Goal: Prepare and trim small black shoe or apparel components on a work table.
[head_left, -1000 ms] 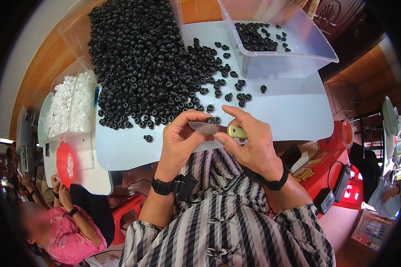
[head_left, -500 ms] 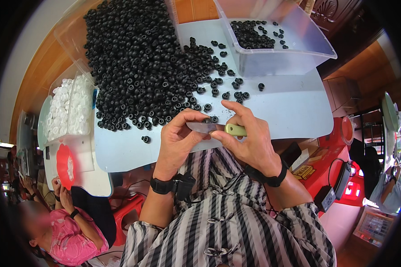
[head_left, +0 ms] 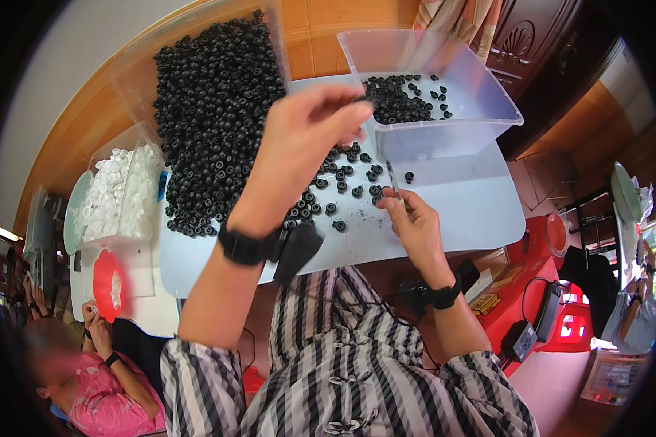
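Note:
My left hand (head_left: 310,127) is stretched forward, slightly blurred, with its fingertips at the near left corner of the clear bin (head_left: 452,125). Thumb and fingers pinch a small black round part (head_left: 363,100), mostly hidden by the fingers. Lower on the right, my right hand (head_left: 419,226) is closed round a small knife (head_left: 393,177). Its blade points up and away, and the green handle is largely covered by the fingers. Loose black ring-shaped parts (head_left: 357,191) lie on the pale table (head_left: 459,207) between the two hands.
A large clear tub (head_left: 135,91) with a heap of black parts (head_left: 211,109) stands at the far left. More black parts (head_left: 397,100) lie inside the right bin. White pieces (head_left: 109,193) fill a container at left. A person in pink (head_left: 113,390) sits beside a red dish (head_left: 107,280).
My left hand has moved away from the knife and forward to the right bin. My right hand keeps the knife, whose blade has swung from pointing left to pointing away.

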`<state>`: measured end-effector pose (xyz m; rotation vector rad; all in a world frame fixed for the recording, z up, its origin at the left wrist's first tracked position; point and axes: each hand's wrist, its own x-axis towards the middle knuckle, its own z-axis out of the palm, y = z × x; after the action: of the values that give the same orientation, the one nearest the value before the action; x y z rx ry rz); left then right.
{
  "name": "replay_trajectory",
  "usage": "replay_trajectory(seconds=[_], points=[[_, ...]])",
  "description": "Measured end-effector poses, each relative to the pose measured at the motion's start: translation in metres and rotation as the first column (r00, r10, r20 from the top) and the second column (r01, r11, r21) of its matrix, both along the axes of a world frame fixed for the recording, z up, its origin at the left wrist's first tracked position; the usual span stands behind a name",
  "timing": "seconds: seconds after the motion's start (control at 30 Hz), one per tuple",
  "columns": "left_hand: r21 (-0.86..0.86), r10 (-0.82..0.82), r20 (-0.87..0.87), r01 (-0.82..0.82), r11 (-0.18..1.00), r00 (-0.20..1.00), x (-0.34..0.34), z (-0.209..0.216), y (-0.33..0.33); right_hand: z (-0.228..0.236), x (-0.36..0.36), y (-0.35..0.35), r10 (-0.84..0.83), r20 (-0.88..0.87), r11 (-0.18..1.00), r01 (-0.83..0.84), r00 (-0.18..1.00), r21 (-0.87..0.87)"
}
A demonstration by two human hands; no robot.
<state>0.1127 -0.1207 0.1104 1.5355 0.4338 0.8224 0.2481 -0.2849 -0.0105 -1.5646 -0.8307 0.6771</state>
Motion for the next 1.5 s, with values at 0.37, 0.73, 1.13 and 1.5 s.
replay_trajectory(seconds=[0.37,0.73,1.13,1.5], points=[[0.226,-0.027,-0.440,0.140,0.964,0.898,-0.028,-0.054,0.006,-0.006,0.019,-0.009,0.034,-0.511,0.969,0.097,0.859,0.228],[0.758,0.333,-0.563,0.312,0.573,0.756,-0.041,-0.104,-0.044,-0.004,0.018,-0.010,0.052,-0.479,0.982,0.042,0.876,0.185],[0.339,0.013,-0.237,0.070,0.938,0.971,-0.049,-0.087,-0.061,0.015,-0.025,-0.009,0.157,-0.424,0.987,-0.155,0.892,0.039],[0.274,0.067,0.017,-0.069,0.959,0.998,-0.061,-0.099,-0.076,0.032,-0.045,-0.005,0.282,-0.537,0.959,-0.246,0.796,0.139]])
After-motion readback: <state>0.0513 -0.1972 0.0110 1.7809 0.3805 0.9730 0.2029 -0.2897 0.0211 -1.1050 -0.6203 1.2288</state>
